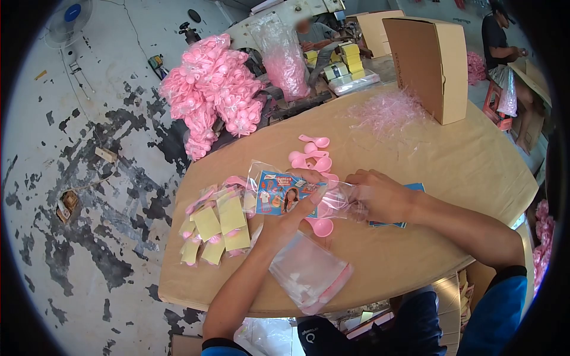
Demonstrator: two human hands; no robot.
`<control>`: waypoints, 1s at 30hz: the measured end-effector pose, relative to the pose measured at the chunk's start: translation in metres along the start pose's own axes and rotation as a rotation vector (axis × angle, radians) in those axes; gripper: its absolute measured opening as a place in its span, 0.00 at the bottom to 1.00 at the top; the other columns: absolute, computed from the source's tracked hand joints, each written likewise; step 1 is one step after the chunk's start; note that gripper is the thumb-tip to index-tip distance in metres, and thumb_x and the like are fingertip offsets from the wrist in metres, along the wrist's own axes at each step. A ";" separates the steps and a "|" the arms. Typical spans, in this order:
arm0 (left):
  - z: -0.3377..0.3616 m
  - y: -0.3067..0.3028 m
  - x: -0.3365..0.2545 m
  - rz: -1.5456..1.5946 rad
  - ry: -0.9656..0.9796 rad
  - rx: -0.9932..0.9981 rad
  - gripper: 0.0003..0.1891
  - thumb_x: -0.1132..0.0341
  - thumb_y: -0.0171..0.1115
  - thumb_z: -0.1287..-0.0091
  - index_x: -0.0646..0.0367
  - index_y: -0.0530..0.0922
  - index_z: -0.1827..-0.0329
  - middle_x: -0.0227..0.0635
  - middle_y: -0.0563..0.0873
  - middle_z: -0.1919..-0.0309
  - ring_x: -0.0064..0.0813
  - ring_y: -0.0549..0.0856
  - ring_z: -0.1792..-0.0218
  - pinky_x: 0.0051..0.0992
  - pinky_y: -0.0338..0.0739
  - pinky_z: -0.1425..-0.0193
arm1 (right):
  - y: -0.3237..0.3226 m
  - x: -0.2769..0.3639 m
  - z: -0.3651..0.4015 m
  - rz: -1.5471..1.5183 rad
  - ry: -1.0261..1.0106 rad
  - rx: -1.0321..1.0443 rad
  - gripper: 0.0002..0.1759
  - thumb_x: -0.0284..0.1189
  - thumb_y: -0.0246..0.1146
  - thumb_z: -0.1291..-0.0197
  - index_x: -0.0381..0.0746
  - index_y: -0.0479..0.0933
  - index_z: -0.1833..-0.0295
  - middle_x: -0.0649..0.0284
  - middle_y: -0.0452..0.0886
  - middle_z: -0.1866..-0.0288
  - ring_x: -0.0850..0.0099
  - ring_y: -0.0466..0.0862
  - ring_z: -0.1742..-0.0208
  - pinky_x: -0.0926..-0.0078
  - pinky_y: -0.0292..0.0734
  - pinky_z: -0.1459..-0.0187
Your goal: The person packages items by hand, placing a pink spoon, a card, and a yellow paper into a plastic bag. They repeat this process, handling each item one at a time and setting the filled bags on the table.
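Evidently, one blue printed card (274, 193) in one clear crinkled plastic bag (339, 200) was clasped by the left hand (297, 209) above the brown worktop (415, 258); the right hand (381, 196) pinched the bag beside at least five pink plastic scoops (322, 228).

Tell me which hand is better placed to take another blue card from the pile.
Probably the right hand: it hovers beside the blue cards, while the left hand holds another card farther away.

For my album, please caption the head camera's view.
Two hands hold a blue card and clear plastic above pink spoons.
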State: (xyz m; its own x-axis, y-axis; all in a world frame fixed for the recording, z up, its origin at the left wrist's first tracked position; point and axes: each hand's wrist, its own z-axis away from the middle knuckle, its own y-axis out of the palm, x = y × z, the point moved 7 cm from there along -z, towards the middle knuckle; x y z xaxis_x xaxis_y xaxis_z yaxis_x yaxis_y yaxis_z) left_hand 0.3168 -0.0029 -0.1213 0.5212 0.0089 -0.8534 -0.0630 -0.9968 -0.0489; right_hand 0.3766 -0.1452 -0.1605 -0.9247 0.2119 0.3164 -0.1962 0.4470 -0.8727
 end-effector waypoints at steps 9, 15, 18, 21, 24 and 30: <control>0.000 -0.005 0.001 -0.053 -0.066 -0.017 0.10 0.74 0.62 0.36 0.62 0.75 0.52 0.43 0.80 0.52 0.36 0.80 0.45 0.37 0.73 0.36 | -0.045 0.015 -0.001 -0.112 -0.122 -0.388 0.15 0.28 0.68 0.45 0.35 0.77 0.53 0.52 0.77 0.54 0.50 0.77 0.51 0.58 0.75 0.47; 0.000 -0.002 -0.003 -0.126 -0.032 0.015 0.11 0.72 0.62 0.34 0.62 0.75 0.50 0.42 0.81 0.52 0.34 0.80 0.45 0.36 0.73 0.36 | -0.052 0.016 -0.002 -0.150 -0.057 -0.370 0.12 0.31 0.64 0.37 0.33 0.75 0.58 0.52 0.78 0.60 0.54 0.79 0.56 0.62 0.76 0.51; 0.001 -0.008 0.000 -0.036 -0.041 -0.095 0.12 0.71 0.64 0.34 0.61 0.77 0.49 0.34 0.82 0.56 0.23 0.81 0.54 0.26 0.76 0.48 | -0.048 0.014 -0.002 -0.351 0.041 -0.363 0.12 0.32 0.64 0.35 0.33 0.75 0.59 0.53 0.78 0.62 0.59 0.81 0.61 0.64 0.76 0.55; -0.001 -0.018 -0.001 0.118 -0.089 -0.299 0.13 0.69 0.65 0.33 0.60 0.77 0.47 0.30 0.83 0.58 0.18 0.82 0.59 0.22 0.78 0.55 | -0.051 0.005 -0.001 -0.567 0.175 -0.417 0.12 0.33 0.65 0.35 0.34 0.76 0.55 0.54 0.79 0.61 0.64 0.81 0.63 0.67 0.77 0.59; -0.003 -0.032 0.004 0.161 -0.101 -0.368 0.16 0.67 0.62 0.31 0.58 0.72 0.43 0.34 0.82 0.54 0.25 0.84 0.55 0.31 0.81 0.50 | -0.054 -0.002 -0.001 -0.426 0.137 -0.442 0.13 0.30 0.66 0.37 0.36 0.77 0.51 0.58 0.79 0.57 0.71 0.80 0.62 0.72 0.77 0.59; -0.003 -0.039 0.006 0.162 -0.054 -0.382 0.19 0.64 0.61 0.30 0.56 0.69 0.39 0.36 0.82 0.53 0.29 0.84 0.53 0.36 0.82 0.48 | -0.053 -0.005 -0.003 -0.398 0.084 -0.412 0.17 0.29 0.67 0.37 0.38 0.77 0.44 0.59 0.82 0.57 0.72 0.79 0.67 0.74 0.77 0.60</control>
State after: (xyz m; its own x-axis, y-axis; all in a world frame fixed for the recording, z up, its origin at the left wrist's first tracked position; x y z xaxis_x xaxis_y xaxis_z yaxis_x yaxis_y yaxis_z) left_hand 0.3247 0.0360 -0.1227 0.4844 -0.1563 -0.8607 0.1850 -0.9433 0.2755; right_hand 0.3926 -0.1669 -0.1146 -0.7732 0.0188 0.6339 -0.3651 0.8041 -0.4692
